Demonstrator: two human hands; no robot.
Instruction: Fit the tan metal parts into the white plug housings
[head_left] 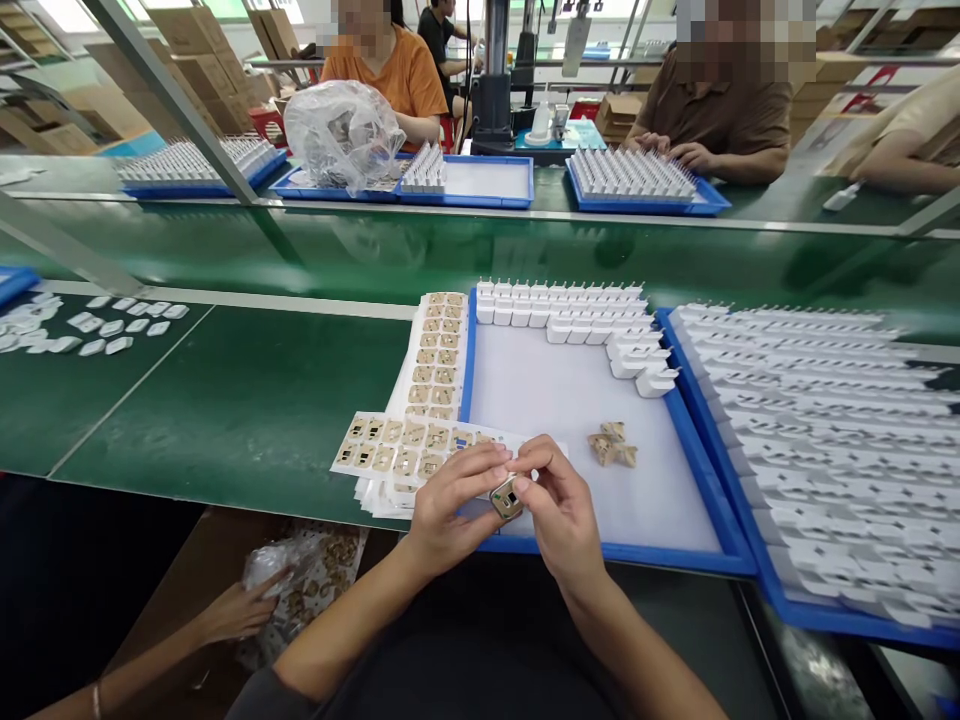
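Note:
My left hand point(454, 505) holds a small white plug adapter whose face, with a tan label point(507, 497) on it, is turned up toward me. The thumb and fingers of my right hand point(562, 515) pinch its edge and touch the label; most of the adapter's body is hidden by my fingers. Left of and beneath my hands lies a stack of label sheets point(401, 432) with rows of tan rounded labels. The blue-rimmed tray point(600, 552) sits below my hands and beyond them. White adapters point(585, 325) stand in rows at its far side, and crumpled tan scraps point(613, 447) rest on its white floor.
At the right, a second blue tray point(720, 440) is filled with white adapters. Loose white pieces point(112, 325) lie at the far left of the green table. A co-worker's hand point(240, 605) reaches over a carton at lower left. Co-workers sit across the green belt point(375, 245).

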